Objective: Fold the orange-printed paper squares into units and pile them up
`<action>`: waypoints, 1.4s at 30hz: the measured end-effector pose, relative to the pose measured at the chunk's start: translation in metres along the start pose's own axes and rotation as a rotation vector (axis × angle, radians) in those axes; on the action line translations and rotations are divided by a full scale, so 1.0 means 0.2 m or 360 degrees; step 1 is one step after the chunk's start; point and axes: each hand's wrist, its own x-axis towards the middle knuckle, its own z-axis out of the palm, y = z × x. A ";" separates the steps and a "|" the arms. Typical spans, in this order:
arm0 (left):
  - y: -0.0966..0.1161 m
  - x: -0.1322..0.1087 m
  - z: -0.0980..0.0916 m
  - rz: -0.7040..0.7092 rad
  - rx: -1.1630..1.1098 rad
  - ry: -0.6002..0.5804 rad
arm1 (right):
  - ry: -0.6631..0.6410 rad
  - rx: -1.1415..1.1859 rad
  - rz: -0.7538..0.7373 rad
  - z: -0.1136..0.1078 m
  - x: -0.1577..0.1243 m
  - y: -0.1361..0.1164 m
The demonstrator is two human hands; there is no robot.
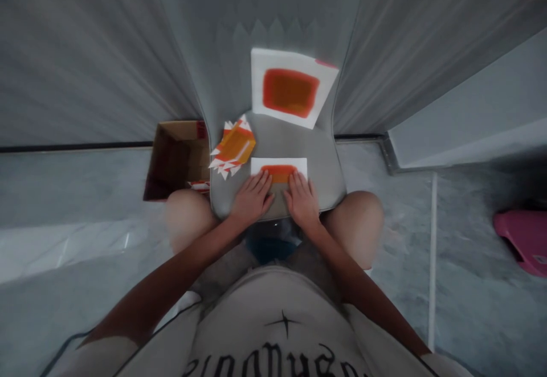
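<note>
A white paper sheet with an orange-red panel (pixel 278 172) lies flat near the front of the grey chair seat (pixel 329 177), its near edge straight like a fold. My left hand (pixel 253 196) rests on its left end with the fingers stretched out. On its right end, my right hand (pixel 302 196) lies the same way, palm down. Left of the sheet sits a pile of folded orange-and-white paper pieces (pixel 237 144) with pointed tips. Behind it, a larger white sheet or stack with an orange-red rectangle (pixel 291 89) leans against the chair's back.
An open cardboard box (pixel 171 160) stands on the floor left of the chair, with some red-and-white paper inside. My knees flank the seat. A pink plastic stool (pixel 523 240) is far right. Grey curtains (pixel 77 52) hang behind.
</note>
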 end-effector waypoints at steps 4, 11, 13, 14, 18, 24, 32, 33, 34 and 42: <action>0.01 -0.01 0.00 -0.0006 -0.0006 -0.0009 | -0.0054 -0.0054 -0.0038 -0.02 0.00 -0.01; 0.04 -0.04 0.04 -0.0146 0.0037 0.0136 | -0.0016 -0.0037 0.0010 -0.03 -0.01 -0.02; 0.04 -0.05 0.04 -0.0139 0.0014 0.0154 | 0.0027 -0.0038 0.0058 -0.04 -0.01 -0.05; 0.04 -0.05 0.04 -0.0138 0.0007 0.0153 | 0.0045 -0.0038 0.0071 -0.05 -0.02 -0.08; 0.03 -0.06 0.05 -0.0127 -0.0020 0.0112 | -0.0037 0.0002 -0.0060 -0.05 -0.03 -0.23; 0.04 -0.06 0.05 -0.0179 -0.0066 0.0096 | -0.0193 0.0014 -0.0061 0.00 0.02 -0.29; 0.07 -0.05 0.04 -0.0242 -0.0120 0.0158 | -0.0117 -0.0063 -0.0065 -0.05 -0.03 -0.06; 0.07 -0.05 0.03 -0.0254 -0.0120 0.0168 | -0.0097 -0.0077 -0.0050 -0.06 -0.05 -0.04; 0.07 -0.05 0.03 -0.0267 -0.0120 0.0175 | -0.0070 -0.0094 -0.0021 -0.07 -0.07 -0.01; 0.08 -0.03 0.00 -0.0368 0.0013 0.0012 | 0.0044 -0.0146 0.0228 -0.04 -0.11 0.03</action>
